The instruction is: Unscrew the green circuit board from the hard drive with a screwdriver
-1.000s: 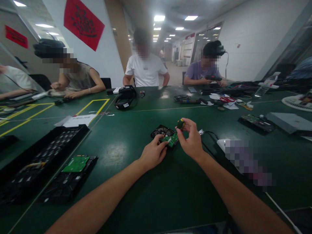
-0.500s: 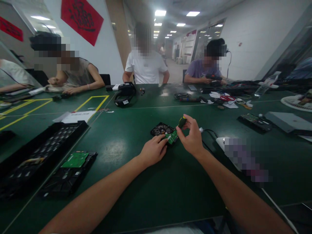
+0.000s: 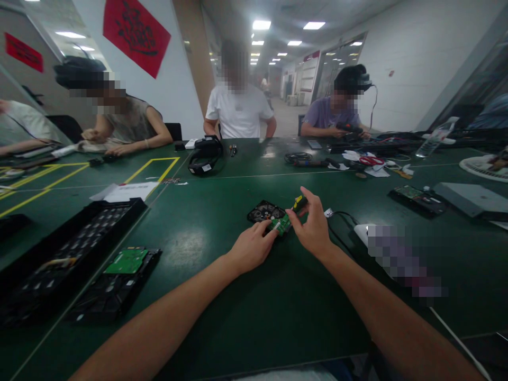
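In the middle of the table lies a hard drive [image 3: 265,210], its black underside up and a green circuit board [image 3: 281,226] at its near right end. My left hand [image 3: 254,244] grips the drive's near edge, with fingertips against the board. My right hand [image 3: 310,222] is closed around a screwdriver [image 3: 299,203] with a dark green and yellow handle. The screwdriver leans down over the board's right part. Its tip is too small to make out.
At left are a long black tray [image 3: 75,248] and another hard drive [image 3: 119,280] with a green board. A white power strip [image 3: 363,231] and its cables are right of my hand. Further right lie a third drive [image 3: 416,200] and a grey box [image 3: 472,200]. People sit across the table.
The screwdriver handle has turned and tilted in my right hand, showing more yellow. My left fingers have shifted slightly on the drive. The whole view has moved a little.
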The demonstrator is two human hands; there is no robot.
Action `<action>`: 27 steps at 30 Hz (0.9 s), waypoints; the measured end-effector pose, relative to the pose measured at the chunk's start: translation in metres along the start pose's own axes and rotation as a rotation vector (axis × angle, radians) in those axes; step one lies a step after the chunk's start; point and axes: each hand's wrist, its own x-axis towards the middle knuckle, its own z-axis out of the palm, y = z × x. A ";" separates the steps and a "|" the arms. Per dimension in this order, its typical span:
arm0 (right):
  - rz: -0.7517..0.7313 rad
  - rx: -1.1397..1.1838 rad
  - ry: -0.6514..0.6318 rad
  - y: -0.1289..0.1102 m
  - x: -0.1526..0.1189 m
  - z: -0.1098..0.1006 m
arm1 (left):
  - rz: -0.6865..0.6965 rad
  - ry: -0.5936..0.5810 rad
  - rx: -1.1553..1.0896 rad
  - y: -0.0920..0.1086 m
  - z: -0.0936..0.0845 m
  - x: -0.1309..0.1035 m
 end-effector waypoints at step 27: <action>-0.009 0.011 -0.039 0.005 0.003 -0.006 | 0.017 0.049 -0.093 -0.007 0.008 -0.002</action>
